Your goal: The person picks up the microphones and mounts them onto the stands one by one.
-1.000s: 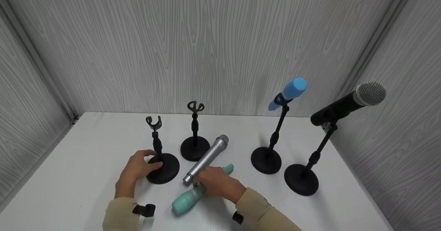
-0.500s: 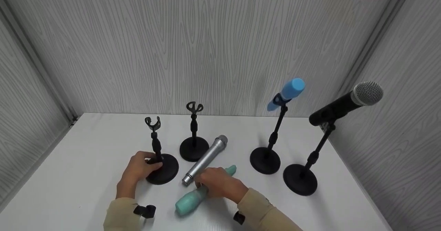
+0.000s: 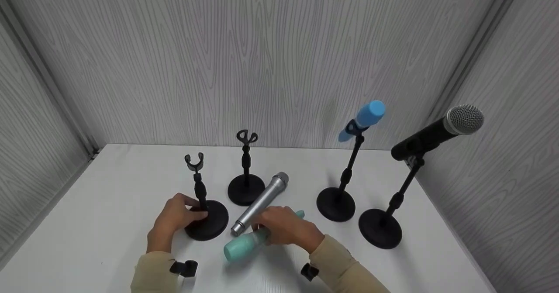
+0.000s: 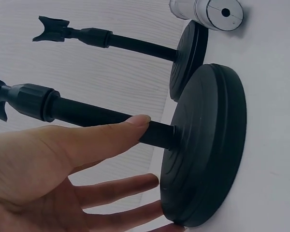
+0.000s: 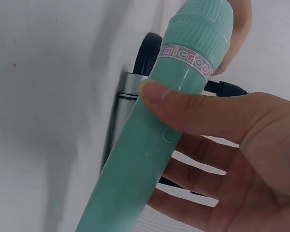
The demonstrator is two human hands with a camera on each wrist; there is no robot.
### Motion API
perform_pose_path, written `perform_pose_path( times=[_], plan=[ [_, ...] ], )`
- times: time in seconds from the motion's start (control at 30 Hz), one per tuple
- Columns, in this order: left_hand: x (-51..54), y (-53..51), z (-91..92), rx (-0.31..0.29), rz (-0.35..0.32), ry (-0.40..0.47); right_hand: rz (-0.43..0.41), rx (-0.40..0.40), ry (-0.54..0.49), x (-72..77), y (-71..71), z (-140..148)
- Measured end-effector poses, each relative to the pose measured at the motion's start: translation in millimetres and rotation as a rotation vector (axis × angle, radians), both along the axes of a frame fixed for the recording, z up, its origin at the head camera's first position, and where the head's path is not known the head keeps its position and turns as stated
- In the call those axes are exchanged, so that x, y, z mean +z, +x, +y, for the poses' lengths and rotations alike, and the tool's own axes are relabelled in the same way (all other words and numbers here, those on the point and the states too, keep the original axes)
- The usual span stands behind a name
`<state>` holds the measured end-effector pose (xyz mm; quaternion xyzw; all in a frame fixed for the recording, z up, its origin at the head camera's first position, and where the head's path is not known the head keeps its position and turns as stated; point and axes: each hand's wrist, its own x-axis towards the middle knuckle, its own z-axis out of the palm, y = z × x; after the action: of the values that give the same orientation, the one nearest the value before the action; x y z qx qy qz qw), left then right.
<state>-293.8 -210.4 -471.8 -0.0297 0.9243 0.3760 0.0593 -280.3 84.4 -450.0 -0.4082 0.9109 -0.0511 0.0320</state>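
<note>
My left hand (image 3: 174, 216) holds the nearer black microphone stand (image 3: 215, 225) low on its pole. In the left wrist view the thumb (image 4: 137, 121) lies along that pole, just above the round base (image 4: 198, 150). A mint-green toy microphone (image 3: 239, 247) is in the grip of my right hand (image 3: 283, 225), its thick head pointing down-left and a shadow under it. The right wrist view shows the thumb across the green body (image 5: 130, 164), below a lettered band. Beside that hand, a silver microphone (image 3: 263, 202) lies on the table.
Behind stands another bare-clipped microphone stand (image 3: 245, 191). To the right, one stand (image 3: 335, 205) carries a blue microphone (image 3: 370, 113); a further stand (image 3: 380, 229) bears a large black microphone (image 3: 430, 138). Grey wood-grain panels (image 3: 279, 66) enclose the white table (image 3: 109, 188) at back and sides.
The green microphone has shifted slightly right and risen a little in my right hand. The held stand has moved slightly toward me, and its clip has turned.
</note>
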Motion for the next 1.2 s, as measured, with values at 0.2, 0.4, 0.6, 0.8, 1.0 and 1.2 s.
perform_pose_path(
  times=[0.2,0.4,0.6,0.8,1.0,1.2],
  plan=[
    [4.6,3.2,2.1,-0.002,-0.028,0.001,-0.025,0.001,-0.077,12.5,-2.7,11],
    [6.1,5.9,2.2,0.0,-0.066,0.028,-0.048,-0.016,-0.149,23.4,-6.0,20],
    [6.8,8.9,3.2,-0.01,-0.11,0.055,-0.059,-0.021,-0.197,30.7,-9.4,27],
    [8.5,10.2,6.9,-0.031,-0.126,0.063,-0.069,-0.018,-0.297,39.4,-13.0,29],
    [10.8,12.7,15.0,-0.035,-0.134,0.057,-0.056,-0.011,-0.424,51.9,-16.4,28],
    [9.1,13.2,24.4,-0.059,-0.137,0.043,-0.077,-0.003,-0.572,64.5,-20.9,22]
  ],
)
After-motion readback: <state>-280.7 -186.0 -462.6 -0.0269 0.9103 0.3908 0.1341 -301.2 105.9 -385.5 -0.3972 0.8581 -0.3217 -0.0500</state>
